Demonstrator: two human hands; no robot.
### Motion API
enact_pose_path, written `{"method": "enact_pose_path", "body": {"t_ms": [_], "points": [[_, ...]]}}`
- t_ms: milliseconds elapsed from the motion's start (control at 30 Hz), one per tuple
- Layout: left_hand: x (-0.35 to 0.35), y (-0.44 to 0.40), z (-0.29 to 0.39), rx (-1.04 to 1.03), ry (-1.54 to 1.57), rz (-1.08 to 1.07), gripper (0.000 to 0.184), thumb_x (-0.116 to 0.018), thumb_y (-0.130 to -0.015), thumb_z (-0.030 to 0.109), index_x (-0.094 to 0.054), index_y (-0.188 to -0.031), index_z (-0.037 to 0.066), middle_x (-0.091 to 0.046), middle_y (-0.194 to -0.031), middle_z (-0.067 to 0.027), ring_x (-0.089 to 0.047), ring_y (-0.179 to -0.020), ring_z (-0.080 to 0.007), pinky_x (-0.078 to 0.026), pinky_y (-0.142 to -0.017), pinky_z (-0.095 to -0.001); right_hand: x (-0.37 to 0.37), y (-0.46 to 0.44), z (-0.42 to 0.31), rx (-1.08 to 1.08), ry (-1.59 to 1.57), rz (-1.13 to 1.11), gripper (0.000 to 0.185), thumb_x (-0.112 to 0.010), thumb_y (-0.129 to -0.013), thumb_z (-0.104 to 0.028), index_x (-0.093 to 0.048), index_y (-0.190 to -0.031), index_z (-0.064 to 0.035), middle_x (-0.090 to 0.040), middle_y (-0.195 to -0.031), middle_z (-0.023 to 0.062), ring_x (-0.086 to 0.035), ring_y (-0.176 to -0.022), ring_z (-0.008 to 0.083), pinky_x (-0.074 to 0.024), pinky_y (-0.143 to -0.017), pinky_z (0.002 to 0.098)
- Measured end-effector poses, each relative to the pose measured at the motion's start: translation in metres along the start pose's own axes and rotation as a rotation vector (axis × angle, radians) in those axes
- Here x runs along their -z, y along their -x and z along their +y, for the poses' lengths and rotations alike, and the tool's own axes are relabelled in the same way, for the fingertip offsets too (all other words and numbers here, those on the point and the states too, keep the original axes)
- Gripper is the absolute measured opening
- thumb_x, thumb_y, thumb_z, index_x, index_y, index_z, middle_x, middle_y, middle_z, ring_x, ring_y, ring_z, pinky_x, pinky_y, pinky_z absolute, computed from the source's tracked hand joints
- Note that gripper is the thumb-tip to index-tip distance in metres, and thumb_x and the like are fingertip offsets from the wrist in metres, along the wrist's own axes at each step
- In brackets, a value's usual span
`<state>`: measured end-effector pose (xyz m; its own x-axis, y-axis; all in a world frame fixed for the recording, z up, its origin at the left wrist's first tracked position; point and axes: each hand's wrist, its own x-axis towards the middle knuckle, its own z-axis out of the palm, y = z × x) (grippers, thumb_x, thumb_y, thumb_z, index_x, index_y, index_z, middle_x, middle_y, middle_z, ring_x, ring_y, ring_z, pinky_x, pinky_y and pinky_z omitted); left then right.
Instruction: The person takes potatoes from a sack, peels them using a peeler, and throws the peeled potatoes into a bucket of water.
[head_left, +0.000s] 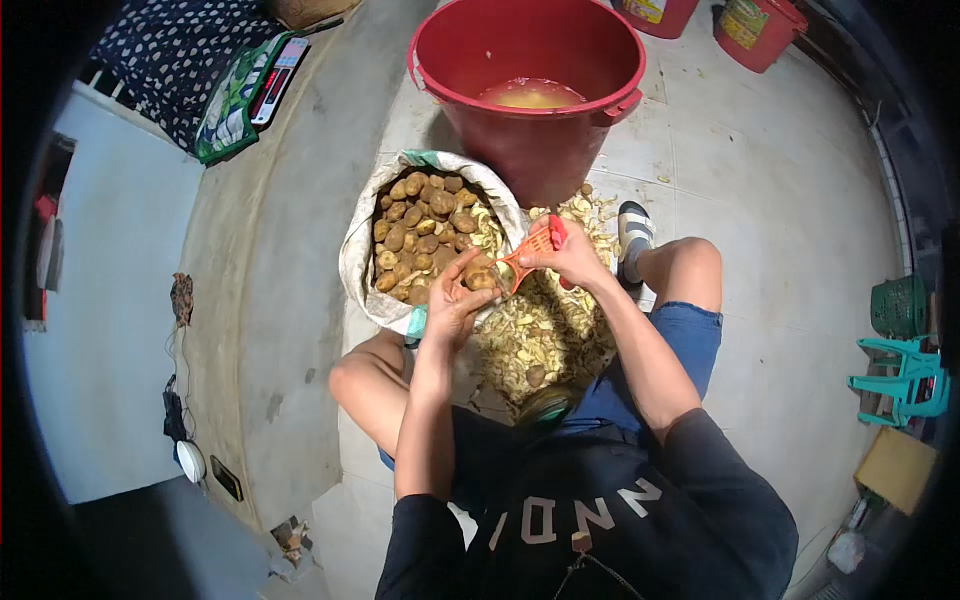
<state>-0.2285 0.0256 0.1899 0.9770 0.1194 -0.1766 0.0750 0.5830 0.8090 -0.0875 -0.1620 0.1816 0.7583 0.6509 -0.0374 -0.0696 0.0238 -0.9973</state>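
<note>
My left hand [450, 306] is closed around a brown potato [480, 276] just over the near right edge of a white sack. In my right hand [573, 258] is an orange-red peeler [530, 248], its head close to that potato; whether the blade touches it I cannot make out. The white sack [355, 265], with its rim rolled down, holds many unpeeled potatoes [408, 232] and some peels. Below my hands, a heap of potato peels [522, 345] covers the floor between my legs, with a small potato [536, 376] on it.
A big red bucket [550, 150] with yellowish contents under liquid stands beyond the sack. Two smaller red buckets [760, 35] [660, 12] are farther back. Teal stools [905, 380] and a green basket [898, 305] line the right side. A scale [280, 80] sits on the left ledge.
</note>
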Motion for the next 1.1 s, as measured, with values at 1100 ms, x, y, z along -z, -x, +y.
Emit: {"method": "enact_pose_path", "body": {"t_ms": [1100], "points": [[-0.015, 0.025, 0.002, -0.039, 0.257, -0.133, 0.055, -0.061, -0.072, -0.008, -0.046, -0.125, -0.008, -0.058, -0.122, -0.0172, -0.058, -0.114, -0.0251, -0.043, -0.103, -0.0349, 0.013, 0.003, -0.031, -0.027, 0.03, 0.164, 0.047, -0.087, -0.064, -0.001, -0.057, -0.1, -0.0008, -0.063, -0.084, 0.0018, -0.061, -0.08, 0.0087, -0.0509, -0.071, 0.0254]]}}
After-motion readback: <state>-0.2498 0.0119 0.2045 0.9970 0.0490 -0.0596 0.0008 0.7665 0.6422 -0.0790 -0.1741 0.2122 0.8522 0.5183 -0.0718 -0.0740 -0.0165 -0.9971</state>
